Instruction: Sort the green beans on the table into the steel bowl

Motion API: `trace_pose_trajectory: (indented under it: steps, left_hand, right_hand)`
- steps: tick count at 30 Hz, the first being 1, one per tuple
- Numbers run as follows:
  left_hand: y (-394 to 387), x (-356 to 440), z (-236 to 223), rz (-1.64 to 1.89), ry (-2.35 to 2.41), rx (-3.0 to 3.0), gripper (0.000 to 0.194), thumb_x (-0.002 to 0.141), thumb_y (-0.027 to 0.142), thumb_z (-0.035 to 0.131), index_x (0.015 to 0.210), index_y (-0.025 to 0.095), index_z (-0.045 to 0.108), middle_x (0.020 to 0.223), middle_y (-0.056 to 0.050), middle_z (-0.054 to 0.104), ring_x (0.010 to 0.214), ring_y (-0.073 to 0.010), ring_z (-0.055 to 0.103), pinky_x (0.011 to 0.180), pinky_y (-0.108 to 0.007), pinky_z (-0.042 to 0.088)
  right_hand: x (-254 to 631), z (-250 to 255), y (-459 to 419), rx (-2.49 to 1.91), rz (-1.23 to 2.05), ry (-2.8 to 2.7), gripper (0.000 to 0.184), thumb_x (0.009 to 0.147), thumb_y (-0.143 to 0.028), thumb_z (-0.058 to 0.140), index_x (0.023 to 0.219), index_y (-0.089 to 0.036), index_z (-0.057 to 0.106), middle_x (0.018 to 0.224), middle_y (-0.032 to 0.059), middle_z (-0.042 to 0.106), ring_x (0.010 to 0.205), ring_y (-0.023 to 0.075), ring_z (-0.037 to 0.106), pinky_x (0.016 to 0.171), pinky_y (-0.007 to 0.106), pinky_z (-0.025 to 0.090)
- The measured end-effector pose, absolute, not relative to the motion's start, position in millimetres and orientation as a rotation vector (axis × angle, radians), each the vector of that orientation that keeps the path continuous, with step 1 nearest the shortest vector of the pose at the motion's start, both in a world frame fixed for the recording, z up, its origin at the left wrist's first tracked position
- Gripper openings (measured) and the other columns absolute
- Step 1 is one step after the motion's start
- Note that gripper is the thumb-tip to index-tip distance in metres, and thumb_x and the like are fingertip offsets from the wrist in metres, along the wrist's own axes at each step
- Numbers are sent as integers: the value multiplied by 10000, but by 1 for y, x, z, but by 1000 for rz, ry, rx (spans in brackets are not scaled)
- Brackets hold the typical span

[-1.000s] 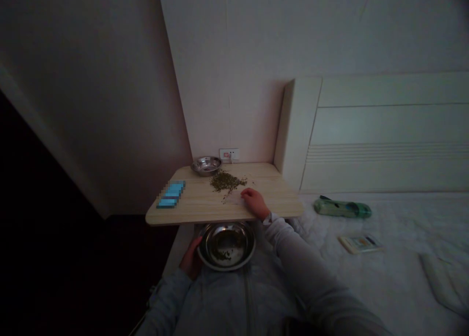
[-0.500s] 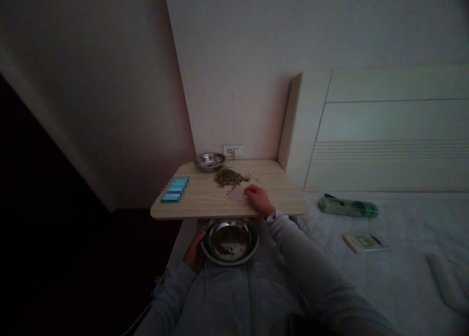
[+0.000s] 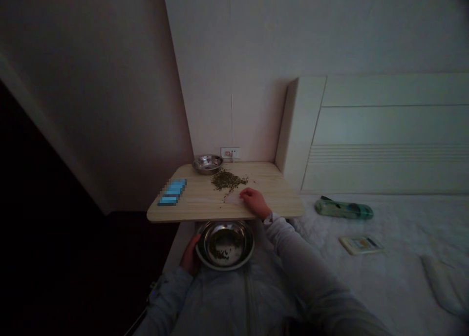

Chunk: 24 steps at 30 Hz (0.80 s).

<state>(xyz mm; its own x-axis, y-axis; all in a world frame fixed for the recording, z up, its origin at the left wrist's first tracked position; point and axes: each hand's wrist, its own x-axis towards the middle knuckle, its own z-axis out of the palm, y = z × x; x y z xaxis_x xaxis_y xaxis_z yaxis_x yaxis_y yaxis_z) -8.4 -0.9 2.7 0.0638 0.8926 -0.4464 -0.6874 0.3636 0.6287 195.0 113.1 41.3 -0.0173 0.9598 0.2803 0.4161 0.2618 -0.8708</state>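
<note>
My left hand [image 3: 190, 259] is closed on the left rim of a steel bowl [image 3: 249, 250], held in front of my lap just below the table edge. Some small dark green bits [image 3: 220, 253] lie inside that bowl. Over the wooden table [image 3: 205, 210], my right hand [image 3: 254, 201] has its fingers pinched at the edge of a pale, see-through flat sheet [image 3: 233, 198]; its exact kind is unclear. Just beyond the sheet spreads a loose pile of small greenish grains [image 3: 229, 179], with a few stray ones nearer to me.
A second steel bowl [image 3: 207, 164] stands at the table's back left, near a wall socket [image 3: 230, 153]. A blurred-out blue item [image 3: 172, 193] lies at the left. On the bed [image 3: 399, 277] to the right are a green bottle [image 3: 344, 209] and a phone-like flat object [image 3: 361, 244].
The view has shifted slightly, so everything sits a little left and lower. My right hand stays pinched at the sheet, and my left keeps its hold on the bowl.
</note>
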Motion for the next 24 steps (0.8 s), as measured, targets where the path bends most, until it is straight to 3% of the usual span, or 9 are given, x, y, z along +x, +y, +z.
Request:
trace_pose_trajectory:
  steps: [11,24]
  left_hand:
    - [-1,-8,5,1285,964,282,195,683,181,445,656,115,626,654,-79,673,898,-219,545,841,-322,365]
    - [-3,-8,8,1246,898,277,220,680,197,449,733,100,639,737,-96,673,902,-239,541,837,-343,368]
  right_hand:
    - [194,39,117,-1299,740,-1537,165,612,-244,424,664,-157,555,619,-6,547,580,102,477,575,227,358]
    - [192,39,115,-1329,733,-1617,168,606,-230,438,679,-161,573,618,-5,556,581,103,481,584,227,365]
